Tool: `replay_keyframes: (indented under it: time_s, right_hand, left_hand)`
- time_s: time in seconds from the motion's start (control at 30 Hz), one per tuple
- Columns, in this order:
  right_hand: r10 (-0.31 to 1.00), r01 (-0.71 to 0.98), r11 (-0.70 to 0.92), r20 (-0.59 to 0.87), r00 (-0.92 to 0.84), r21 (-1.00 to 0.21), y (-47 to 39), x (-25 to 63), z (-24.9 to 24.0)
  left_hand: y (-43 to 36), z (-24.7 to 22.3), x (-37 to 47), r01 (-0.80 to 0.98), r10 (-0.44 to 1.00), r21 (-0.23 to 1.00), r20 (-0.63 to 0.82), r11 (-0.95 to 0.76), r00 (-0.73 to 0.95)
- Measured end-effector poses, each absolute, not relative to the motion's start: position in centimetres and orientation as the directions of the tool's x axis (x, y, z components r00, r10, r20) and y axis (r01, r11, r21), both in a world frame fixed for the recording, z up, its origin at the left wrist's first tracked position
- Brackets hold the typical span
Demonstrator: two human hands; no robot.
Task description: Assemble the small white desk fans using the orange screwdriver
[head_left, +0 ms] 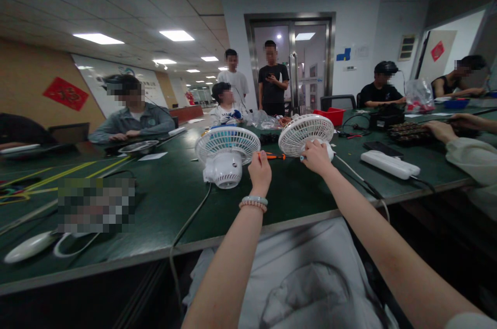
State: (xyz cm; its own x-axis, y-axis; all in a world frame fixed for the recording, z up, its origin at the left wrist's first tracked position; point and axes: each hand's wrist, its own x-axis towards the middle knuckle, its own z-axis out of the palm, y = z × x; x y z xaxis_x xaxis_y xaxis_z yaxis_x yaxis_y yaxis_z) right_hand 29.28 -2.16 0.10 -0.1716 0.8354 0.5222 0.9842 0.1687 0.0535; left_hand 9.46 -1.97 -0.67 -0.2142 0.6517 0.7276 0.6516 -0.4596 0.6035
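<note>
Two small white fans stand on the dark green table. The left fan shows the back of its round guard and motor housing, its cord hanging over the table edge. My left hand, with bracelets at the wrist, is closed beside this fan, and an orange and black screwdriver sticks out of it to the right. My right hand is closed on the back of the right fan, over its motor housing. A small bluish tip shows below those fingers; I cannot make out what it belongs to.
A white power strip and a dark phone lie to the right, near a co-worker's hands. A red bin and clear plastic bags stand behind the fans. Yellow cables and a white oval object are at left.
</note>
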Motion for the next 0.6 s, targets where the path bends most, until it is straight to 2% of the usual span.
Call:
replay_keyframes:
  time_s: [0.6]
  right_hand:
    - [0.838,0.984,0.164,0.518,-0.175,0.068,-2.22,29.25,0.22]
  left_hand:
    - [-1.97,-0.73,9.33,0.648,0.628,0.582,0.753,-0.492,-0.199]
